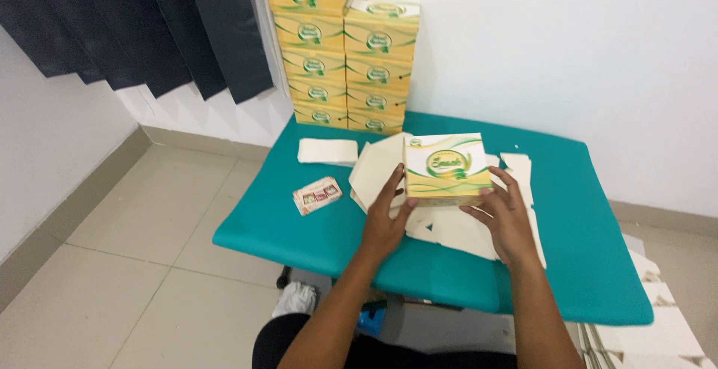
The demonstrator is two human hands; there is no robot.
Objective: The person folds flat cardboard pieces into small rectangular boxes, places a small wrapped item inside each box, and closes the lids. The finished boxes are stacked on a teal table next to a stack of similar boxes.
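A yellow and green cardboard box (446, 165) stands assembled on top of flat white box blanks (374, 171) in the middle of the teal table (583, 212). My left hand (385, 219) presses against the box's left side, fingers pointing up. On the box's lower right corner rests my right hand (507, 216), fingers spread on the blanks beneath. Both hands hold the box between them.
Two stacks of matching yellow boxes (344, 55) stand against the white wall at the table's back left. A small pile of white sheets (327, 151) and a small colourful packet (317, 195) lie left of the blanks. More flat blanks (658, 324) sit on the floor at right. Dark blinds (149, 25) hang top left.
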